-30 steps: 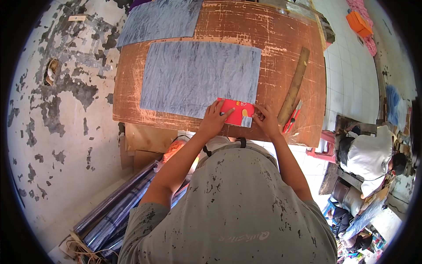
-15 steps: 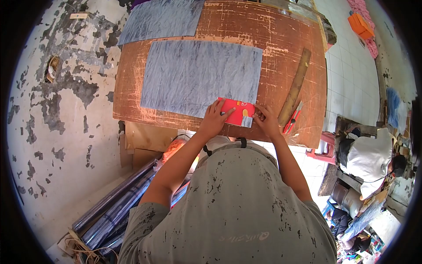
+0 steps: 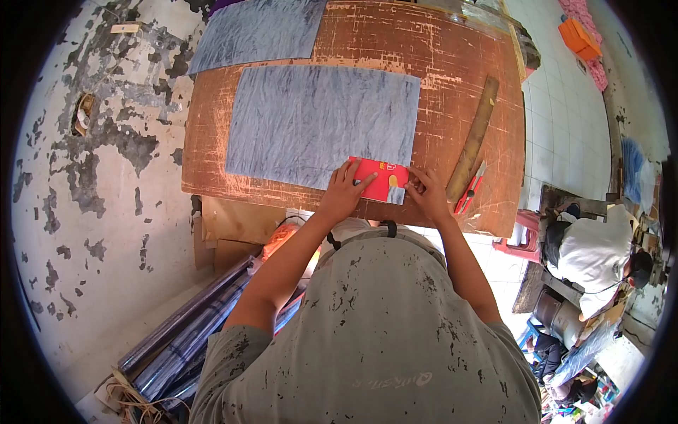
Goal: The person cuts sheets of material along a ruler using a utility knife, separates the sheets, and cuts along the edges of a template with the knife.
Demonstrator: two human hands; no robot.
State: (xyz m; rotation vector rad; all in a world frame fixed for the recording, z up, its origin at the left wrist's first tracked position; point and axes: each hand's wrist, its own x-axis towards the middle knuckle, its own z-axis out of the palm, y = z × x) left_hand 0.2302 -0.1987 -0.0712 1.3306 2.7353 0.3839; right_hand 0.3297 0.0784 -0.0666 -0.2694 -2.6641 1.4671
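At the near edge of the sheet lies a red printed card (image 3: 378,177) with yellow and white marks and a grey marbled patch at its lower right corner. My left hand (image 3: 343,192) holds its left side, thumb across the top face and fingers along the upper left corner. At the right edge, my right hand (image 3: 428,192) pinches the card between bent fingers and thumb. Beneath and beyond it is a large grey marbled sheet (image 3: 321,120). Right of my right hand lies a red-handled cutter (image 3: 472,189), beside a long worn wooden strip (image 3: 474,138).
The scratched brown tabletop (image 3: 459,63) bears a second grey marbled sheet (image 3: 261,28) at the far left. Rolls of plastic sheeting (image 3: 191,339) lean below left, near the peeling wall (image 3: 106,198). To the right, a person in a white shirt (image 3: 593,247) bends near a red stool (image 3: 521,237).
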